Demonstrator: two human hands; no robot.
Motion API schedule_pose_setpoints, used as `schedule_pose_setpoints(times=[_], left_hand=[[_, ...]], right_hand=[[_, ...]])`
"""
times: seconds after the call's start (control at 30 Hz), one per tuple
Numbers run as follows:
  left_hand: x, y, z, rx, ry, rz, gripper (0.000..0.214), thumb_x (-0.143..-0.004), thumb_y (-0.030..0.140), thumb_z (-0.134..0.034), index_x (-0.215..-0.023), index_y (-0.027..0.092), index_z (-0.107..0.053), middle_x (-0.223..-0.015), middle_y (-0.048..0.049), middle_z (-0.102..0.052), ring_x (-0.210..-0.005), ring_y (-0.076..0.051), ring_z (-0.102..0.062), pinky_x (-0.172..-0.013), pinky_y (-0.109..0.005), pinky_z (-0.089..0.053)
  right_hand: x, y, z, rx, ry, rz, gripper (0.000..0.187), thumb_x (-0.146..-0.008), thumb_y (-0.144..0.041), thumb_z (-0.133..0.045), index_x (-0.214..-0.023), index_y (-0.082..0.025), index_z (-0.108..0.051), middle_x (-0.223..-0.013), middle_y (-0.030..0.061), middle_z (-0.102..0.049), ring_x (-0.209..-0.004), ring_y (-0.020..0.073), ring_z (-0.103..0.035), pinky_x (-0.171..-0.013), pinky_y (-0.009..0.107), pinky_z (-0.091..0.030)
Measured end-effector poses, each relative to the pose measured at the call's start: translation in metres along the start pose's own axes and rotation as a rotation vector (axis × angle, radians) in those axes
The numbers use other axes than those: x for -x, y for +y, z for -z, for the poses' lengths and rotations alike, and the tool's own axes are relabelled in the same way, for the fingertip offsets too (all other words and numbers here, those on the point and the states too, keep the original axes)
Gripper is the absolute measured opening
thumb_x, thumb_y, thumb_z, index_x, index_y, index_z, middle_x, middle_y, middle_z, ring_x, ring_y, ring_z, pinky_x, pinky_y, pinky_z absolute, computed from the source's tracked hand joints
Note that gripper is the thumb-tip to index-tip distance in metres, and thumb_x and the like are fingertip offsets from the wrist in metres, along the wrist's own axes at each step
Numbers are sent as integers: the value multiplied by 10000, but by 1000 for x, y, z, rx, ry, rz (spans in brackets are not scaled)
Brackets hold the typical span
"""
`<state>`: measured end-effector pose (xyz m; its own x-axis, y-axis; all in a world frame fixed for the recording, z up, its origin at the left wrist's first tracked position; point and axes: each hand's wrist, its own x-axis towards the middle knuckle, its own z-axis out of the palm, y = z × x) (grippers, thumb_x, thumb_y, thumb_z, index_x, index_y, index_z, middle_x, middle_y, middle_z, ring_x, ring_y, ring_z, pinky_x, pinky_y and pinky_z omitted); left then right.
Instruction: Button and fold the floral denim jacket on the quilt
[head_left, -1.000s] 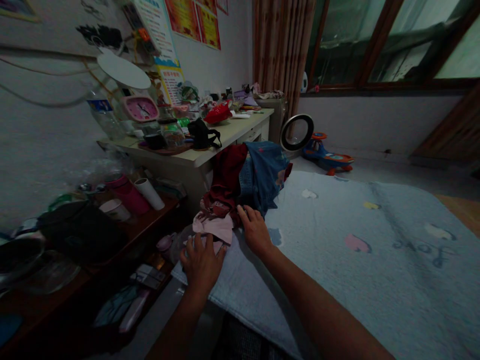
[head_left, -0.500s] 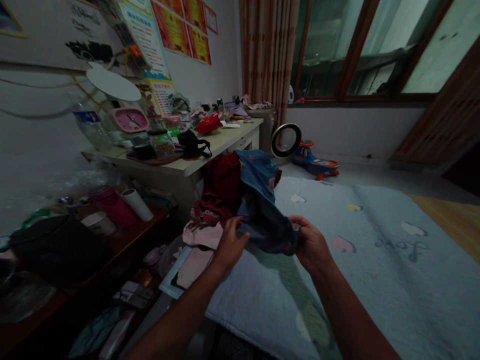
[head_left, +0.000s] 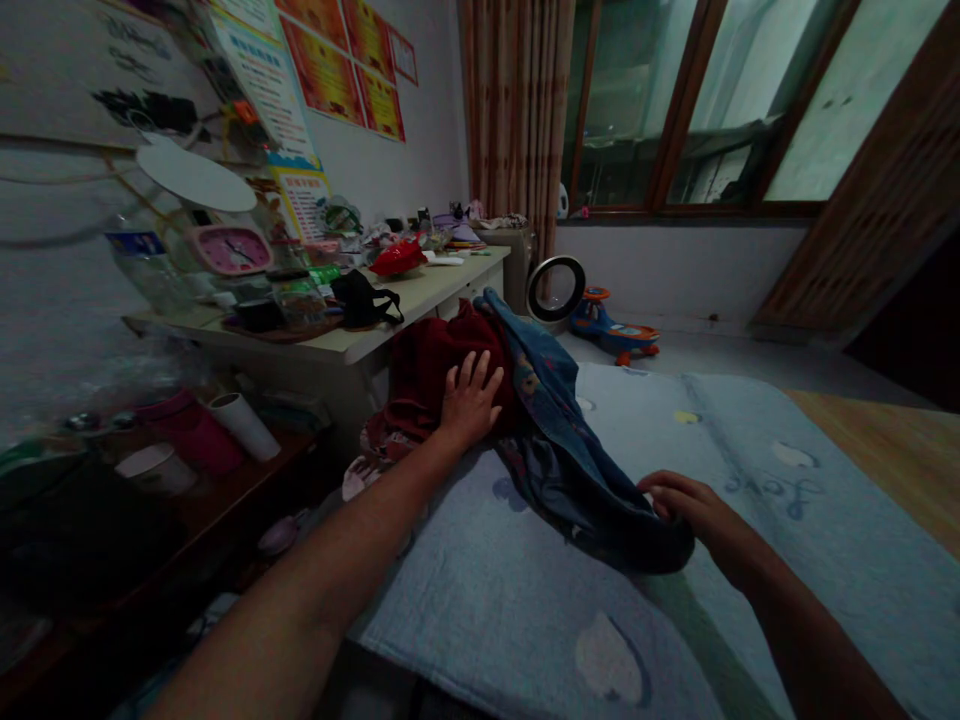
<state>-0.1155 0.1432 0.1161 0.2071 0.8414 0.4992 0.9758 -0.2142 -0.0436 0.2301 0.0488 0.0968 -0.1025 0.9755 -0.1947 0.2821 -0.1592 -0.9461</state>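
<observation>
Two hands: the person's left hand (head_left: 469, 405) is spreading its fingers wide over the dark red cloth (head_left: 420, 370) at mid-frame; the pictures are not showing how hard it is pressing. The right hand (head_left: 686, 505), right of centre, is pinching the end of the denim garment (head_left: 555, 390).
Denim garment: it is slanting from the centre toward the lower right, over the pale blue blanket (head_left: 480, 580).
Denim feel: it is looking soft and foldable, probably a little weighty, neither slippery nor fragile.
Good hold: its gathered lower end and its upper end are likely offering the surest grips.
Red cloth: it is bunching beside the desk (head_left: 431, 288), seeming limp and easily dragged.
</observation>
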Motion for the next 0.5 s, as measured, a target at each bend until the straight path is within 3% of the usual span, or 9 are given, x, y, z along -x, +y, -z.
schedule_pose_setpoints(times=[0.1,0.2,0.27,0.33,0.4,0.5], left_hand=[[-20,-5,-2,-101,-34,-190,738,-772,354,-705,-1448,207,-447,-1631,-114,-155,-1501,-347,-18,-1182,-581,23],[-39,-4,-11,-154,-96,-373,763,-761,361,-706,-1457,210,-432,-1618,-108,-215,-1504,-324,-38,-1188,-543,74],[-48,-2,-20,-169,-171,-392,806,-752,443,-708,-1471,230,-413,-1591,-122,-285,-1492,-361,-79,-1173,-572,81],[-54,-3,-29,-181,-239,-311,942,-699,565,-726,-1504,250,-353,-1571,-152,-315,-1470,-434,-104,-1137,-642,83],[-55,-8,-37,-191,-285,-220,1087,-636,616,-756,-1538,256,-269,-1571,-182,-300,-1451,-487,-102,-1101,-696,78],[-53,-23,-45,-208,-324,-133,1099,-645,503,-781,-1553,257,-212,-1579,-179,-281,-1455,-485,-76,-1097,-705,63]], right_hand=[[-34,-9,-14,370,65,111,445,-666,-494,-714,-1003,-205,-713,-977,85,-713,-906,261,-655,-789,362,-502],[-80,-26,-48,555,160,244,744,-679,-508,-731,-1314,-157,-568,-1308,172,-596,-1204,324,-551,-1001,435,-419],[-112,-34,-75,653,256,247,1004,-639,-519,-769,-1465,-105,-376,-1433,232,-469,-1305,363,-458,-1044,478,-374],[-139,-35,-99,686,352,216,1175,-592,-520,-800,-1524,-89,-229,-1474,265,-398,-1340,395,-405,-1040,521,-359],[-160,-30,-116,648,332,196,1201,-580,-423,-811,-1540,-91,-170,-1403,256,-485,-1259,374,-498,-985,486,-410],[-177,-24,-120,474,215,193,854,-614,-253,-706,-1416,-120,-443,-1125,147,-682,-1036,297,-636,-866,380,-472]])
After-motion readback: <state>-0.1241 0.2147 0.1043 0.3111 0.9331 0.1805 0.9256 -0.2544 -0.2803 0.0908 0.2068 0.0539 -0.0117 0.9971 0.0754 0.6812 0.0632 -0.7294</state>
